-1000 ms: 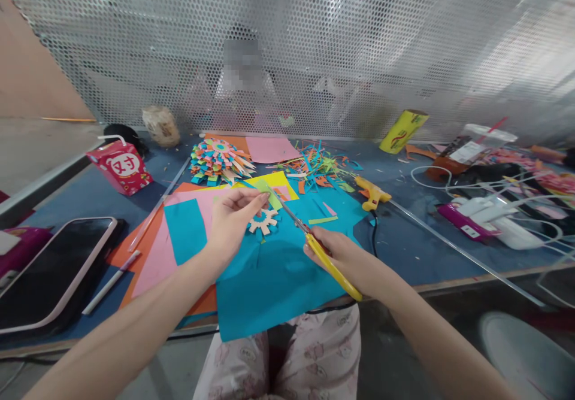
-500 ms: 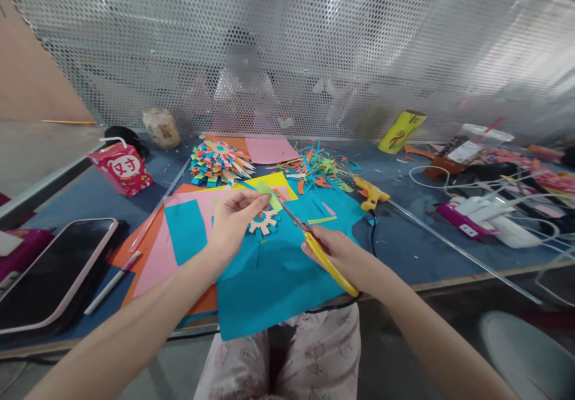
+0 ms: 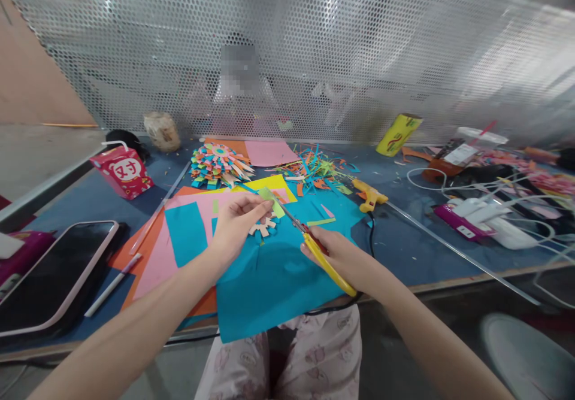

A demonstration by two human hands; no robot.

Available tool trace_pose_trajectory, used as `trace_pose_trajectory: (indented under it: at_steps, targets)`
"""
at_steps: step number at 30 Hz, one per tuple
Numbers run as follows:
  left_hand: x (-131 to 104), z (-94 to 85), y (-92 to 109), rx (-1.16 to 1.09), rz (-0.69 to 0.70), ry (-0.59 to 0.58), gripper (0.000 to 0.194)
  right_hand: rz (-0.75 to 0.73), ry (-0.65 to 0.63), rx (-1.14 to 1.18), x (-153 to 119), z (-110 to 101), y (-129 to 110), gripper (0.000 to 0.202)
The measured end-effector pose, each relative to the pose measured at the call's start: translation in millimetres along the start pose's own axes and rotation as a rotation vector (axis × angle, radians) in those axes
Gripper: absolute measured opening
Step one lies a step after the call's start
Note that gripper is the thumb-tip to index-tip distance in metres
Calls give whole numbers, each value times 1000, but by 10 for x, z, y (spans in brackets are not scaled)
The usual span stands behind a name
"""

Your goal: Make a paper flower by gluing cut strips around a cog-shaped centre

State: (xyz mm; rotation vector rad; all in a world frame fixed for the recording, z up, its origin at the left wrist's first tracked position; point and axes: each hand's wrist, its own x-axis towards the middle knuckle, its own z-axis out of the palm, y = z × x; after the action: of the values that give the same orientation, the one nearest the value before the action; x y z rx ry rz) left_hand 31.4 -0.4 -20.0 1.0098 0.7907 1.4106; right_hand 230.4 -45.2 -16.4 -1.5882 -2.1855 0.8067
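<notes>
My left hand (image 3: 238,220) pinches a small light green paper piece (image 3: 272,201) over the middle of the papers. My right hand (image 3: 339,253) is wrapped round the yellow handles of a pair of scissors (image 3: 330,267), whose blades point up and left and meet the green piece. Just under my left fingertips lies a pale gear-shaped paper (image 3: 264,227), partly covered. Beneath both hands spreads a large blue paper sheet (image 3: 274,292). Farther back are a fringed multicoloured paper flower (image 3: 218,165) and a heap of thin paper strips (image 3: 318,169).
Right of the papers lies a yellow glue gun (image 3: 369,195) beside a clear rod (image 3: 458,250). A purple power strip (image 3: 462,221), cables and a drink cup (image 3: 453,154) are farther right. A phone (image 3: 58,274) and red drink carton (image 3: 123,171) sit left. A perforated metal screen (image 3: 296,47) stands behind.
My left hand and the green piece have shifted slightly right, covering more of the gear-shaped paper. The scissors stay against the green piece.
</notes>
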Motion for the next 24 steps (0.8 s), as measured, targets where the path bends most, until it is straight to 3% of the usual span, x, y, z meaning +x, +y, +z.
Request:
trace_pose_trajectory:
  at_steps: [12,16,24]
  targets:
    - [-10,34,27,35,-70,-3,36,22,3,11,1,21,9,42]
    - [-4,12,-21,19,-86,-70,33,11,-12,11,0,6,-6,41]
    - [-10,18,-44,39,-102,-72,36,-5,62,11,2,45,30,41]
